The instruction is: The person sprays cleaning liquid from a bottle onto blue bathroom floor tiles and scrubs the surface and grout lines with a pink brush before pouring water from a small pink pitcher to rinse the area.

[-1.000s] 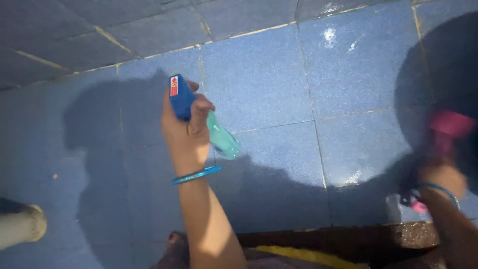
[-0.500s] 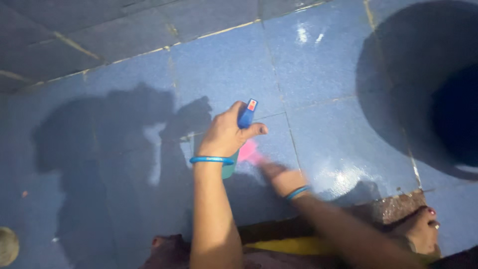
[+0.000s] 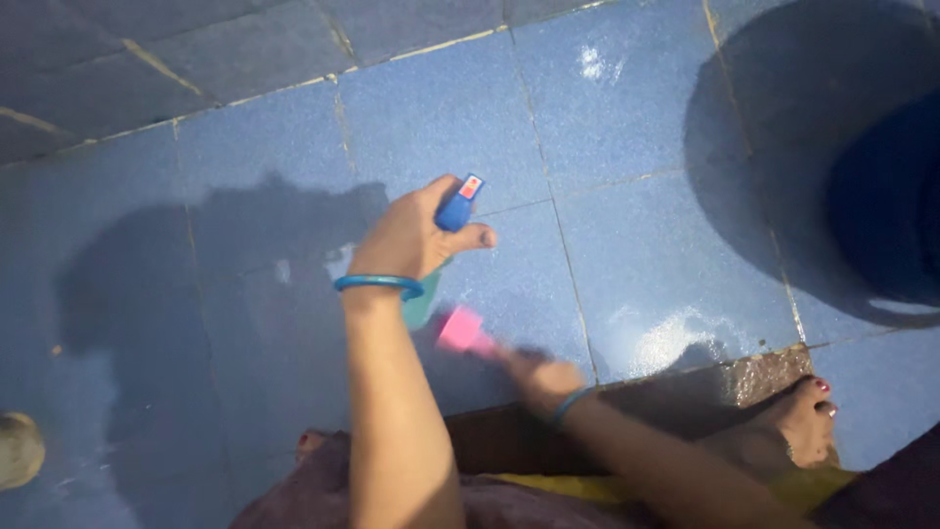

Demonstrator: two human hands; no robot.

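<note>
Left hand (image 3: pixel 416 235) grip closed around blue-capped spray bottle (image 3: pixel 456 206), held over wet blue tile floor (image 3: pixel 636 147). Right hand (image 3: pixel 543 377) grip closed on pink brush (image 3: pixel 462 330), low near floor, blurred.

The blue tiled floor (image 3: pixel 627 127) lies bare beyond the spray bottle (image 3: pixel 458 204), up to the top edge and off to the left, so a hand could pass freely there. To the right of the bottle, well apart, a large dark blue tub (image 3: pixel 881 196) blocks the upper right corner. Just below the bottle, the pink brush (image 3: pixel 462 330) and the right hand (image 3: pixel 543 380) fill the near tile. A bare foot (image 3: pixel 798 421) closes the lower right. A pale round object (image 3: pixel 18 449) sits at the far left edge.
</note>
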